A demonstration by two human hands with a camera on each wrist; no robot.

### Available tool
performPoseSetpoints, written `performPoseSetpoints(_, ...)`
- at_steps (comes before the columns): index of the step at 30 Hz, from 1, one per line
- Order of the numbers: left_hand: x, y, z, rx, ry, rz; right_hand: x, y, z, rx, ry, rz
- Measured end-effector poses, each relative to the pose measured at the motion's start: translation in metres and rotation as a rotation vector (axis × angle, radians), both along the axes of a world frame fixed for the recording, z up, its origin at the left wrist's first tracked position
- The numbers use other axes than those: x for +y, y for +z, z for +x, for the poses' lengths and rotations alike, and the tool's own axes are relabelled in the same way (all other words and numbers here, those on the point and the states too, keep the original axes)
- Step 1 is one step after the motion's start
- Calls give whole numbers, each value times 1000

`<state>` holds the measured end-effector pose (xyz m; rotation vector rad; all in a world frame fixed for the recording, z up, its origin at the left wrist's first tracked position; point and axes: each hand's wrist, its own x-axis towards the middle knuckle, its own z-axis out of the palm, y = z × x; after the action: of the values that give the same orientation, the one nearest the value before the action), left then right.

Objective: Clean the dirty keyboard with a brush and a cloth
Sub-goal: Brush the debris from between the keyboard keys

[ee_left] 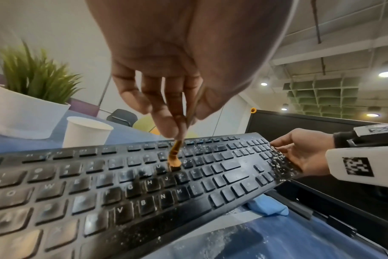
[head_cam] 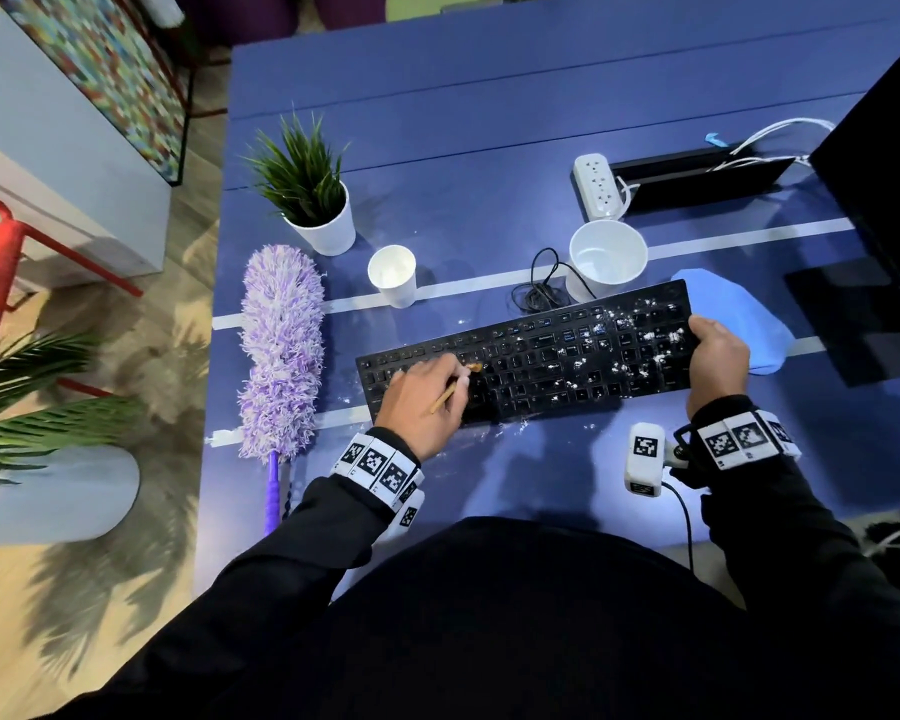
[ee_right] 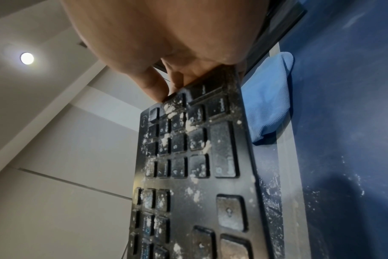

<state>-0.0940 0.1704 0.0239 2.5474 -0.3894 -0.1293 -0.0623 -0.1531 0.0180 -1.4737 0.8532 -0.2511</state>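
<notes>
A black keyboard lies tilted on the blue table, its right end lifted and speckled with white powder. My left hand pinches a thin wooden brush, whose orange ferrule and dark bristles touch the keys around U and J. My right hand grips the keyboard's right edge by the number pad. A folded blue cloth lies on the table beyond that end.
A purple duster lies left of the keyboard. Behind it stand a paper cup, a white bowl-like cup, a potted plant, a power strip and a coiled black cable. A dark monitor is at the right.
</notes>
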Motion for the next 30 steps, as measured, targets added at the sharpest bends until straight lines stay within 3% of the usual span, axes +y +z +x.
performPoseSetpoints(5,7,-9,-1,111,-48,-19,-3,-6,-3,-10,-32,35)
performPoseSetpoints(10,12,-4,2,13,9,-62,-1,-5,-5,-44,-17,47)
performPoseSetpoints(15,13,-9,0,122,-83,-29,-12,-19,-2,-52,-39,109)
performPoseSetpoints(20,10,-8,-6,9,-42,-97,-13,-22,-3,-63,-42,125)
performPoseSetpoints(26,2,-13,-9,89,-154,-67,-12,-23,-6,-88,-58,160)
performPoseSetpoints(30,5,-14,-10,-4,-37,-62,-7,-15,-9,-116,-82,183)
